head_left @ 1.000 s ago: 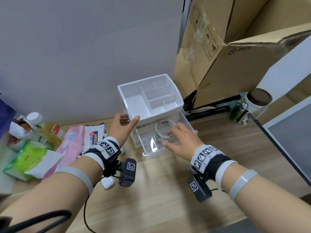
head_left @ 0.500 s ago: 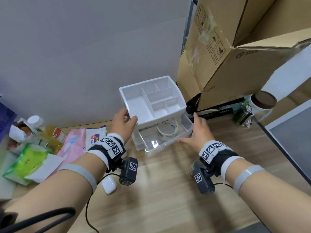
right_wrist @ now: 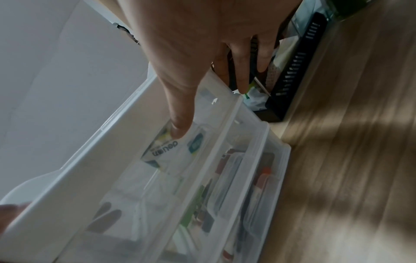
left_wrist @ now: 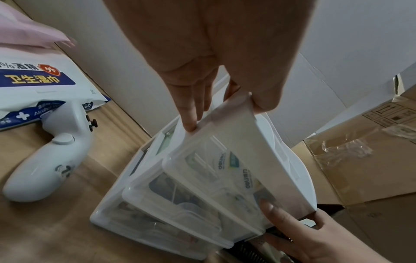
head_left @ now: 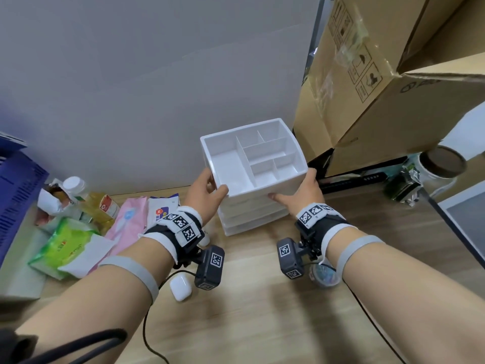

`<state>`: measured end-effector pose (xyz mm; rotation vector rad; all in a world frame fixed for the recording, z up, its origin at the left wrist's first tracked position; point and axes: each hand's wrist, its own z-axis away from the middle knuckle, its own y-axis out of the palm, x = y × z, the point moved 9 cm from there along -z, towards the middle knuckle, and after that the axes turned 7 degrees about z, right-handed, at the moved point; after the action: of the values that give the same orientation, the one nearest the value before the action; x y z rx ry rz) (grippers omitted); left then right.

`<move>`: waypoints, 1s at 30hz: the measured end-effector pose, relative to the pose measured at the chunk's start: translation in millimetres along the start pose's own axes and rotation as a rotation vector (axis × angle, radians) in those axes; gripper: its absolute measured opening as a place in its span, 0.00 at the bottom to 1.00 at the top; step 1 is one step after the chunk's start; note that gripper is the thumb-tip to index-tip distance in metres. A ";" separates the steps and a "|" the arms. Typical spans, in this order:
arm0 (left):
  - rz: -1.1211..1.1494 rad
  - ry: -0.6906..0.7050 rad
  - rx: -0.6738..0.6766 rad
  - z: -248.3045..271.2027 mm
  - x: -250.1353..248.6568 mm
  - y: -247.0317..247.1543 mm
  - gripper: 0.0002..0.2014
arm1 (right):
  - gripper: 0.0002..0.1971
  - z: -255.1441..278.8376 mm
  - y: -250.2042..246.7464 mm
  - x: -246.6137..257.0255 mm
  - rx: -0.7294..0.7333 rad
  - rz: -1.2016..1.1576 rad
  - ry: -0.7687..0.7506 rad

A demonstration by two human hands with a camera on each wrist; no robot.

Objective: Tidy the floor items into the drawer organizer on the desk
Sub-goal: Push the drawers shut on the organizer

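Observation:
The white drawer organizer (head_left: 262, 189) stands on the wooden surface against the grey wall, its divided top tray bare and its clear drawers shut. My left hand (head_left: 212, 185) grips its front left corner, thumb over the rim (left_wrist: 258, 99). My right hand (head_left: 296, 187) holds the front right corner, thumb on the top drawer's front and fingers along the side. Through the clear drawer fronts (left_wrist: 202, 186) (right_wrist: 225, 178) I see a labelled tape roll (right_wrist: 166, 153) in the top drawer and several small items lower down.
A white earbud case (head_left: 180, 287) and a white controller (left_wrist: 49, 156) lie by my left wrist. Wipes (head_left: 162, 208), a pink pack (head_left: 126, 222), a green pack (head_left: 63, 248) and a bottle (head_left: 76, 187) crowd the left. Cardboard boxes (head_left: 380, 88), a power strip (head_left: 351, 179) and a jar (head_left: 441, 166) stand right.
The top drawer, open with the tape roll in it, has slid shut. My right hand left the tape, pushed the drawer front and moved to the organizer's right corner.

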<state>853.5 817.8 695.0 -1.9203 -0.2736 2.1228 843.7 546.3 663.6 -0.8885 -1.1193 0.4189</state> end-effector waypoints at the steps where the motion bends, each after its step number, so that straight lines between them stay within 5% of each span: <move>1: -0.005 -0.001 0.004 0.0 1.1 0.3 0.17 | 0.48 1.1 0.3 -2.8 -0.007 0.015 -0.006; 5: -0.032 -0.006 0.022 2.7 1.9 3.8 0.15 | 0.40 23.1 4.3 -33.3 -0.031 0.186 -0.013; 11: -0.061 0.009 0.026 10.6 -2.5 14.8 0.11 | 0.44 80.6 49.2 -140.8 0.379 0.572 0.217; 15: -0.054 0.014 0.008 16.9 -0.4 16.9 0.08 | 0.25 101.8 52.0 -160.8 0.421 0.603 0.214; 19: -0.028 0.040 -0.005 25.6 -2.6 17.4 0.09 | 0.26 105.1 35.4 -108.8 0.394 0.405 0.030; 24: -0.038 0.013 -0.005 27.5 0.0 15.0 0.11 | 0.23 101.4 -32.6 22.5 0.287 0.152 -0.278; 30: 0.071 -0.051 0.037 24.3 9.3 11.6 0.19 | 0.30 74.9 -63.9 137.1 0.181 0.199 -0.491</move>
<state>827.8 810.7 685.1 -1.8842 -0.1778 2.2085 823.7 632.8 807.1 -0.7574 -1.4157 0.9247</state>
